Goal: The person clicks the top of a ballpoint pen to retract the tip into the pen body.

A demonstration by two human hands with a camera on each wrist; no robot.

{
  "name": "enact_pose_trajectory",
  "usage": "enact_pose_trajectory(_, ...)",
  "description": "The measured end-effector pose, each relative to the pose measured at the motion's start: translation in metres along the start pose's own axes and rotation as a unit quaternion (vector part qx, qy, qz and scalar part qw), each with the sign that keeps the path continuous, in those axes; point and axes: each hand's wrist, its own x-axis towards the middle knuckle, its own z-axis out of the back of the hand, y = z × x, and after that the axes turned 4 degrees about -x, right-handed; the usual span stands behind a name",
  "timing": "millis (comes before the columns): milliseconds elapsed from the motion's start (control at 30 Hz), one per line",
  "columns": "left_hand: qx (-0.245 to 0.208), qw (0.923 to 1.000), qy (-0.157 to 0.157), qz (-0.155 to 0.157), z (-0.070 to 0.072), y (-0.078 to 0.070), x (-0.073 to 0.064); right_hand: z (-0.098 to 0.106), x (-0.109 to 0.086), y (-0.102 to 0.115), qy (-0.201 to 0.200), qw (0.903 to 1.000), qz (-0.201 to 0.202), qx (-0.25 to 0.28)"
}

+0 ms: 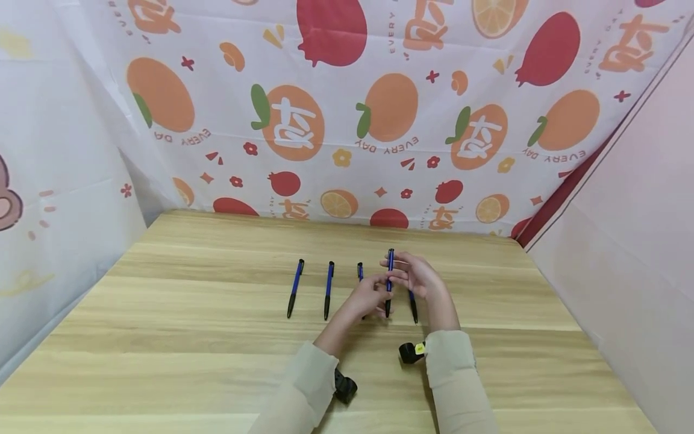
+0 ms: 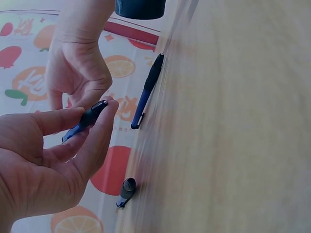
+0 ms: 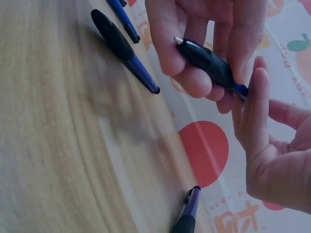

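Both hands are on one blue pen [image 1: 390,265] with a black grip, raised above the wooden table. My left hand [image 1: 368,296] pinches the black grip near the writing tip, seen closely in the left wrist view. Higher on the barrel, the fingers and thumb of my right hand [image 1: 420,276] hold the blue part. In the right wrist view the pen's silver tip points away from my right hand. Beneath the hands lie two similar pens: one [image 1: 360,271] partly covered by the left hand, another [image 1: 414,308] partly covered by the right.
Two more blue pens, one far left [image 1: 294,289] and one beside it [image 1: 328,290], lie roughly parallel on the table [image 1: 190,349]. A fruit-patterned cloth [image 1: 341,120] hangs behind the back edge. White panels stand at both sides. Black wrist cameras [image 1: 345,387] sit at the sleeves.
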Motion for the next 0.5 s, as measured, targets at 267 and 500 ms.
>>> enact_pose_trajectory(267, 0.01, 0.9998, 0.018, 0.003, -0.0002, 0.0033, 0.0025, 0.0056, -0.0022, -0.0015, 0.009, 0.9992, 0.007, 0.039)
enact_pose_trajectory(500, 0.018, 0.9993, 0.031, 0.004, -0.0008, 0.0027, 0.0023, 0.0065, -0.0029, 0.0013, 0.017, 0.9987, 0.004, 0.048)
